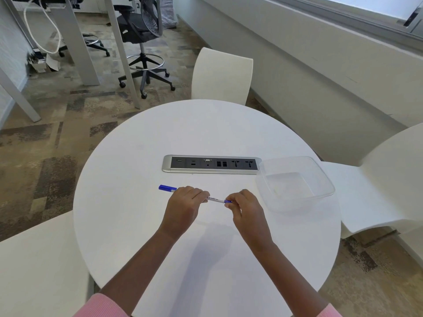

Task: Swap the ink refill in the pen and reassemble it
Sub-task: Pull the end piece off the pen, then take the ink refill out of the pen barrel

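Both hands hold the pen [215, 199] just above the middle of the round white worktop [142, 225]: the left hand [183, 207] is wrapped around the capped end of the barrel, and the right hand [246, 205] pinches the small blue piece at the opposite end between its fingertips.

By my reading the job has barely begun. The pen looks fully assembled, no spare refill shows anywhere, and the right hand seems poised to twist or pull off the end piece. Removing the old refill, fitting a new one and closing the pen all remain.

It is a slim white marker with dark lettering on the barrel and a blue cap [167, 188] pointing left. An empty clear plastic tub [295, 181] sits at the right, by the power strip [211, 164].
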